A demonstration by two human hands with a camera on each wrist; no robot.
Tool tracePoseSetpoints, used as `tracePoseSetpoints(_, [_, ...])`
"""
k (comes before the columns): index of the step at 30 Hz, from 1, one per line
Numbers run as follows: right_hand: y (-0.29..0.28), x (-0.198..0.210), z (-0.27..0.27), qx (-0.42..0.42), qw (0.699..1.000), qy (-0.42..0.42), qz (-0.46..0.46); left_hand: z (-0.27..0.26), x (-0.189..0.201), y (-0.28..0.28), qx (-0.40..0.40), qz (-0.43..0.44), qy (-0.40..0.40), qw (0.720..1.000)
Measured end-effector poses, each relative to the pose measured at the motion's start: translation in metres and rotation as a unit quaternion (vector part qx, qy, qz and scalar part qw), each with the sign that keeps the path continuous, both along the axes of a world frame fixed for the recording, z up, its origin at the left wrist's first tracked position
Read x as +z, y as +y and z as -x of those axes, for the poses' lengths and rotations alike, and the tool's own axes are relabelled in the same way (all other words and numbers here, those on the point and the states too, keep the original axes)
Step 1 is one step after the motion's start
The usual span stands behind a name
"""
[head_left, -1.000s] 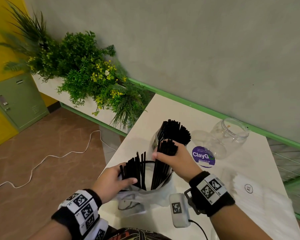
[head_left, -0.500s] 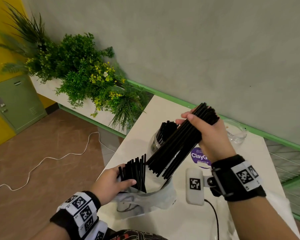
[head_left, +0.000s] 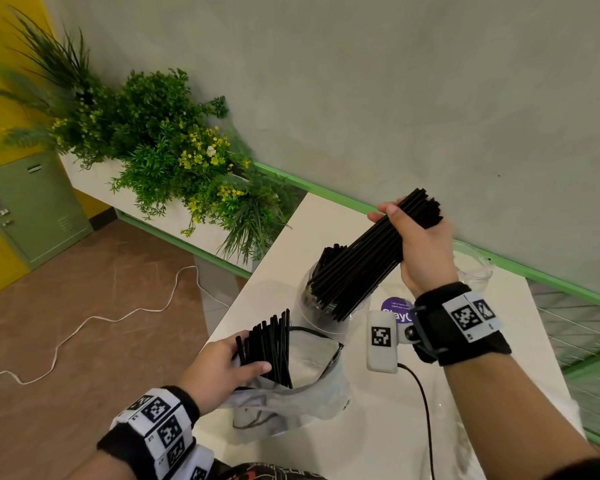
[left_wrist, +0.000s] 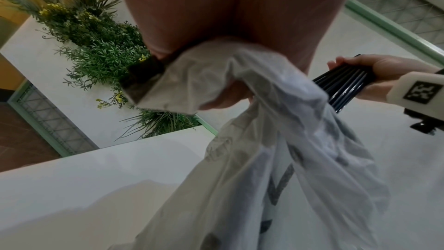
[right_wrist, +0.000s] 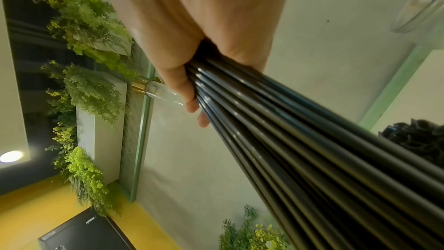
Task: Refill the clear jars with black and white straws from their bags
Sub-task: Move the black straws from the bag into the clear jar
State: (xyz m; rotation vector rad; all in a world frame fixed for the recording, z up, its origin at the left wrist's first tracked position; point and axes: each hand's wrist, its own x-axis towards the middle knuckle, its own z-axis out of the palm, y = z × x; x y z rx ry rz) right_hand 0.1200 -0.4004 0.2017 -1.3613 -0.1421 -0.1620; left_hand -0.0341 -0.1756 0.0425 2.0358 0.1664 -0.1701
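Note:
My right hand [head_left: 417, 242] grips a thick bundle of black straws [head_left: 362, 260], tilted with its lower ends over the mouth of a clear jar [head_left: 313, 308] that holds more black straws [head_left: 328, 256]. The same bundle [right_wrist: 300, 140] fills the right wrist view under my palm. My left hand [head_left: 222, 367] holds the rim of a clear plastic bag [head_left: 302, 389] together with the black straws [head_left: 269, 344] standing in it. The bag [left_wrist: 276, 159] hangs below that hand in the left wrist view. A second clear jar [head_left: 473, 271] stands mostly hidden behind my right wrist.
The white table [head_left: 371, 441] ends just left of the bag, with a floor drop and a white cable [head_left: 84, 323] below. A planter with green plants [head_left: 174, 157] borders the far left corner. A purple round sticker [head_left: 397, 310] lies between the jars. A grey wall runs behind.
My right hand lifted a bundle of black straws out of the bag and carried it up and right, over the jar. The left hand stayed on the bag.

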Motion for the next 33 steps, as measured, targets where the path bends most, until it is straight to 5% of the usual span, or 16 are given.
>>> tracePoseSetpoints(7, [0.001, 0.017, -0.017, -0.033, 0.999, -0.035, -0.008, 0.002, 0.001, -0.001, 0.003, -0.013, -0.006, 1.0])
tracePoseSetpoints(20, [0.026, -0.013, 0.021, -0.002, 0.976, -0.116, 0.182, 0.002, 0.001, -0.002, 0.003, -0.021, -0.009, 1.0])
tracePoseSetpoints(26, [0.021, -0.032, 0.016, 0.005, 0.991, -0.048, 0.124, 0.002, -0.001, -0.001, 0.004, -0.016, -0.004, 1.0])
tracePoseSetpoints(33, [0.004, -0.058, 0.003, 0.092, 0.975, 0.04, 0.198, 0.001, -0.001, -0.001, 0.0, -0.01, -0.001, 1.0])
